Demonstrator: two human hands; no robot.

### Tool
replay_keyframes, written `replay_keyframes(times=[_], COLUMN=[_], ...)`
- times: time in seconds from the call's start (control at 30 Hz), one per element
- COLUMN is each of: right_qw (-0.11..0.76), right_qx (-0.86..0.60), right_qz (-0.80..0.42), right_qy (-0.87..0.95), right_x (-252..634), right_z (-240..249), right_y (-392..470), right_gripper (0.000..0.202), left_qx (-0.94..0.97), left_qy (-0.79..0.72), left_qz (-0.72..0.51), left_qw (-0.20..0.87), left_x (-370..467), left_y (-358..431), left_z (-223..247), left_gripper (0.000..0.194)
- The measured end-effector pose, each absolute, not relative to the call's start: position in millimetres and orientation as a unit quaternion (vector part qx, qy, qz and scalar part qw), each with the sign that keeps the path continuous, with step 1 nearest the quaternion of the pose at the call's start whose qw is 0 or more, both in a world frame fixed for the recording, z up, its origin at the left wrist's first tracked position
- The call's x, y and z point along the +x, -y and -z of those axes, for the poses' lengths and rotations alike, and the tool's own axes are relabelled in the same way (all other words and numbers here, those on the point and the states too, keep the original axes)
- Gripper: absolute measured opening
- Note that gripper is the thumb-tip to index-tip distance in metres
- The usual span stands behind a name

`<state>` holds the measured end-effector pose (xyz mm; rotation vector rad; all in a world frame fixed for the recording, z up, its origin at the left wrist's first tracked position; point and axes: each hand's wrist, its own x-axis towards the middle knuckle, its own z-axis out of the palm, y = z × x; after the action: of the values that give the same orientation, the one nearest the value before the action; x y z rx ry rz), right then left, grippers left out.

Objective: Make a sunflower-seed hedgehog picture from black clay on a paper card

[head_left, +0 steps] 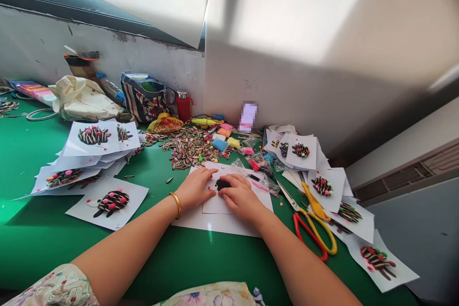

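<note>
Green desk (161, 267), sunlit wall behind. Right hand (241, 195): fingers bent on black piece (223, 184), pinch unclear. Left hand (198, 186): thumb and index spread, just beside it. Piece lies on small white sheet (215, 206), desk centre. Scissors (308, 224) right. Seed pile (191, 148) beyond hands. Red bottle (183, 107) far, near wall.

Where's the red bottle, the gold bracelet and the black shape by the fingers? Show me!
Red bottle (184, 109): head view, middle of its body.
Gold bracelet (178, 204): head view, outer side of the band.
Black shape (223, 184): head view, its uncovered part.
</note>
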<state>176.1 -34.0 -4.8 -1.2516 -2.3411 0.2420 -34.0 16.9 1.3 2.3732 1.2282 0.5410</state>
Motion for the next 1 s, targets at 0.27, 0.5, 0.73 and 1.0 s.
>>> replay_keyframes(times=[0.27, 0.5, 0.73, 1.0], right_qw=[0.239, 0.301, 0.227, 0.180], right_qx=[-0.456, -0.490, -0.511, -0.540], right_qz=[-0.095, -0.080, -0.060, -0.078], right_qy=[0.852, 0.814, 0.827, 0.818], right_x=[175.4, 193.2, 198.6, 196.1], right_z=[6.1, 4.5, 3.5, -1.7], right_y=[33.9, 25.2, 25.8, 26.3], right_gripper=[0.026, 0.033, 0.042, 0.046], left_qx=[0.852, 0.856, 0.904, 0.914], left_qy=[-0.440, -0.440, -0.358, -0.355], left_qz=[-0.198, -0.190, -0.180, -0.141], left_qw=[0.204, 0.193, 0.150, 0.138], left_x=[-33.5, -34.7, -31.7, -27.2], left_y=[-16.6, -17.1, -12.6, -7.5], left_z=[-1.3, -0.6, 2.1, 4.9], left_gripper=[0.063, 0.064, 0.043, 0.045])
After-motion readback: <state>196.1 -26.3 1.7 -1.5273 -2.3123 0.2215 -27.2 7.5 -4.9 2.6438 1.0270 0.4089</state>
